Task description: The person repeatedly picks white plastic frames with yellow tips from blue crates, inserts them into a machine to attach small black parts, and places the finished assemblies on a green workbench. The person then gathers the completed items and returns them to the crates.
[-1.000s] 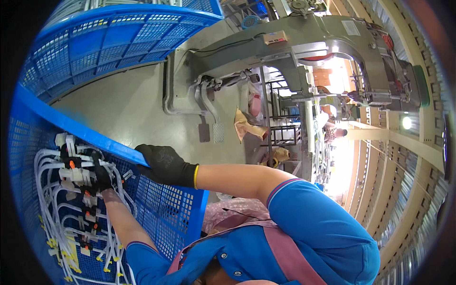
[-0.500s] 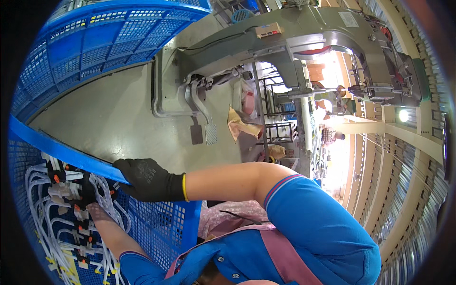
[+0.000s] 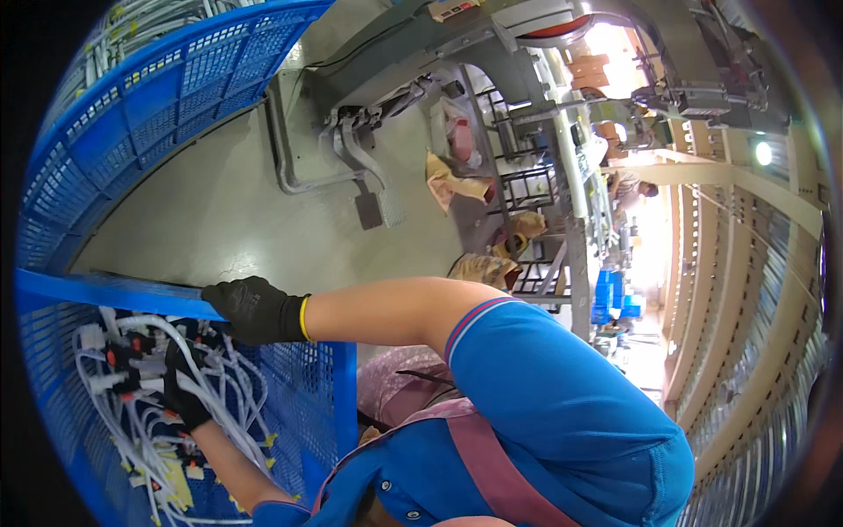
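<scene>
My left hand (image 3: 186,397), in a black glove, is inside a blue mesh crate at the lower left. Its fingers are closed around white hoses (image 3: 151,385), part of a loose tangle with black, white and orange connectors; some small yellow ends show lower in the crate. Some of the fingers are hidden by the hoses. My right hand (image 3: 255,311), in a black glove with a yellow cuff, grips the blue crate (image 3: 114,288) at its upper rim, fingers wrapped over the edge.
Another blue mesh crate (image 3: 158,114), filled with similar hoses, stands at the upper left. Ahead are a grey-green machine (image 3: 395,61) and its foot pedal (image 3: 369,211) above the grey floor. Farther off are a cardboard-coloured bag (image 3: 457,184), a dark metal rack (image 3: 527,184) and a person (image 3: 628,189).
The view has shifted, and more of the hoses in the far crate show. My left hand has moved among the hoses, and some of them now stand higher. My right hand stays on the rim.
</scene>
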{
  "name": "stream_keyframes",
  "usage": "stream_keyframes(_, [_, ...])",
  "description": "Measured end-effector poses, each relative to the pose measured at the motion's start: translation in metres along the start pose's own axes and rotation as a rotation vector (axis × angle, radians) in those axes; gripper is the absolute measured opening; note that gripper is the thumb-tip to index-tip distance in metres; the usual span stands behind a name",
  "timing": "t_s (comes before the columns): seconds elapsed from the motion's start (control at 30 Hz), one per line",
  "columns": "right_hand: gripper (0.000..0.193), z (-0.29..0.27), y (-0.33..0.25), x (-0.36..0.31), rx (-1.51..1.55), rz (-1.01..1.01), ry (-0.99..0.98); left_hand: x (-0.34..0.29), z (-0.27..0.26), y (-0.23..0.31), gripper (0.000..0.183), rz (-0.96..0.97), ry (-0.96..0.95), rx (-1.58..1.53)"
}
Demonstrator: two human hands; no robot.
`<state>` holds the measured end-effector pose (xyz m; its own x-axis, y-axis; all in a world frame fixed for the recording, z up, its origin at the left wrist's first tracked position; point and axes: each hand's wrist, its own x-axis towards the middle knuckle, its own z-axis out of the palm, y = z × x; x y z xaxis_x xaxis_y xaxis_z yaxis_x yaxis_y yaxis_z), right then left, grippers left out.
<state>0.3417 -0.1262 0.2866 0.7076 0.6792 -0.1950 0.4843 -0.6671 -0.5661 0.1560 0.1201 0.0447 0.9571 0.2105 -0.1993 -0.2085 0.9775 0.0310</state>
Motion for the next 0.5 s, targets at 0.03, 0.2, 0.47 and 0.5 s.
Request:
stream_keyframes(0.03, [0.048, 0.001, 0.0, 0.001, -0.011, 0.033, -0.037, -0.011, 0.031, 0.009, 0.068, -0.023, -0.037, 0.079])
stream_keyframes(0.2, [0.063, 0.008, 0.004, 0.001, 0.072, 0.064, 0.038, -0.091, 0.199, 0.061, 0.072, -0.059, -0.242, 0.435])
stream_keyframes(0.47, [0.064, 0.0, -0.009, -0.002, -0.198, 0.151, -0.017, -0.177, 0.445, 0.085, 0.077, 0.115, -0.41, 0.724])
stream_keyframes(0.5, [0.074, -0.008, -0.016, -0.01, -0.175, 0.194, -0.068, -0.19, 0.475, 0.078, 0.077, 0.164, -0.377, 0.725])
